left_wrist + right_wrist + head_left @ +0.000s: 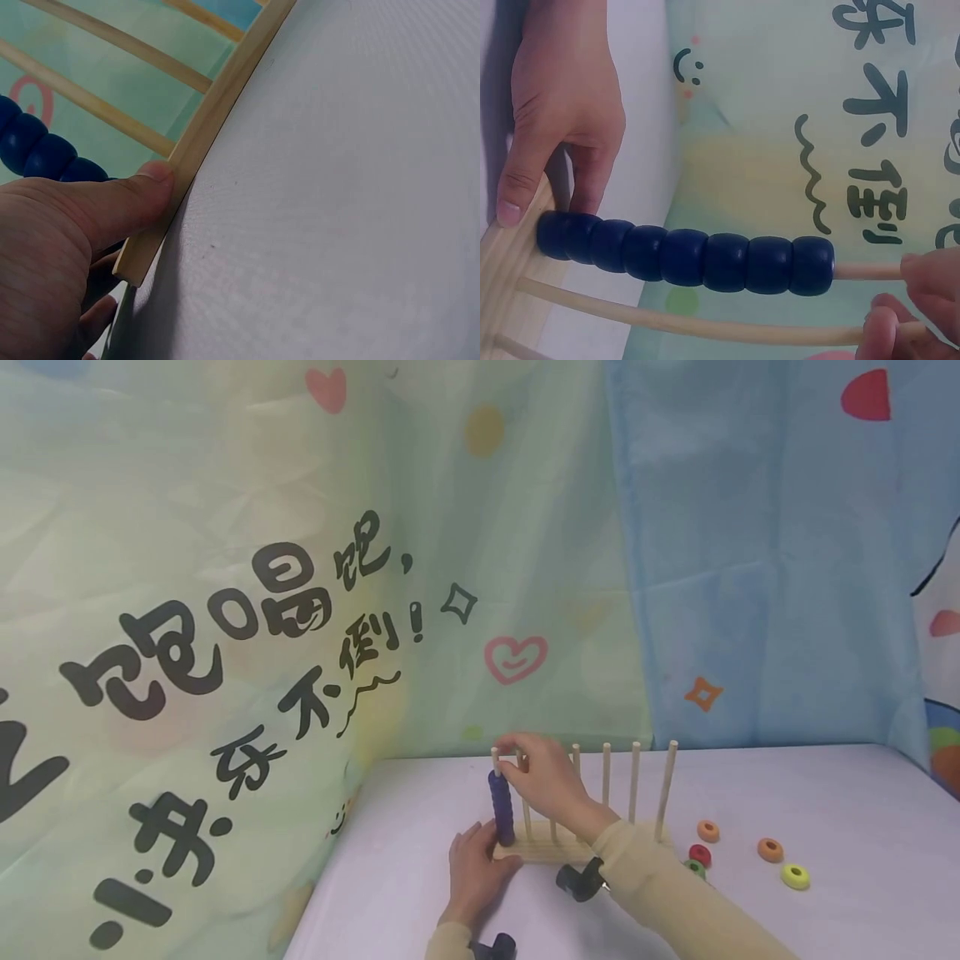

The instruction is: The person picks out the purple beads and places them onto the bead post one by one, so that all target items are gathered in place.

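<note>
A wooden peg rack (pixel 540 853) stands with a row of upright pegs. Dark blue beads (pixel 727 262) are stacked on its leftmost peg, up from the base, with bare wood above the top bead. My left hand (pixel 477 870) grips the left end of the base; in the left wrist view its thumb (pixel 142 196) presses the front edge and other fingers show behind. At the top of the beaded peg is my right hand (pixel 546 775), its fingertips (pixel 930 281) right at the peg's tip and overlapping the second peg. I cannot tell whether they pinch the peg.
Right of the rack lie loose ring beads: two orange (pixel 770 849), one red (pixel 700 855), one green (pixel 696 867) partly behind the right sleeve, and one yellow (pixel 796 876). A printed cloth (pixel 510 568) hangs behind the white table (pixel 862 810). Dark wrist cameras (pixel 580 881) sit by both wrists.
</note>
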Demonstrator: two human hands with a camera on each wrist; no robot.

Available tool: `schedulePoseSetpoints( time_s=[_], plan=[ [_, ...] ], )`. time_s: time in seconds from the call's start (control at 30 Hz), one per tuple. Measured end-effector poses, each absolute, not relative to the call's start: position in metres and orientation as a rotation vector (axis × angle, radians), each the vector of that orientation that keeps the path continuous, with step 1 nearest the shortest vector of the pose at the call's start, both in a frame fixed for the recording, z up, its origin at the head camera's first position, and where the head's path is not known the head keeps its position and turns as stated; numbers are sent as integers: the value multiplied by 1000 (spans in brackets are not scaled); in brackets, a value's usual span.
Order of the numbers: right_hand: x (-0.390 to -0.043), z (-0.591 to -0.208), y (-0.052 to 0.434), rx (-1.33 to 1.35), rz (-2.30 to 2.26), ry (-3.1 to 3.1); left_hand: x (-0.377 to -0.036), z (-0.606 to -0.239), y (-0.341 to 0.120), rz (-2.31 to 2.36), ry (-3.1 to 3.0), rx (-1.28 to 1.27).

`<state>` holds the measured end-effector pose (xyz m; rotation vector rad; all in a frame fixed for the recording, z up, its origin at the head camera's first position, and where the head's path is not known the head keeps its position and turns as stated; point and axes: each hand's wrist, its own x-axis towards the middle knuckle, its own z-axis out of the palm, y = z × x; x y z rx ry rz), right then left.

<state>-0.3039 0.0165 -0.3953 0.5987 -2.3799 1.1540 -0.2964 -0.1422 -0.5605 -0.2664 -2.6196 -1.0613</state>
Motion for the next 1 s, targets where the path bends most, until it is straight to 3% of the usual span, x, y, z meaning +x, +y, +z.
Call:
schedulePoseSetpoints(
  time_s=[0.5,1.0],
  plan=[
    [-275,-392,42,666,1160,-2249,-302,-563,-149,-1014,-2627,-308],
    [-248,-445,99,517,970,-2369,-302,-561,-162,-993,-2574,-325]
  ],
)
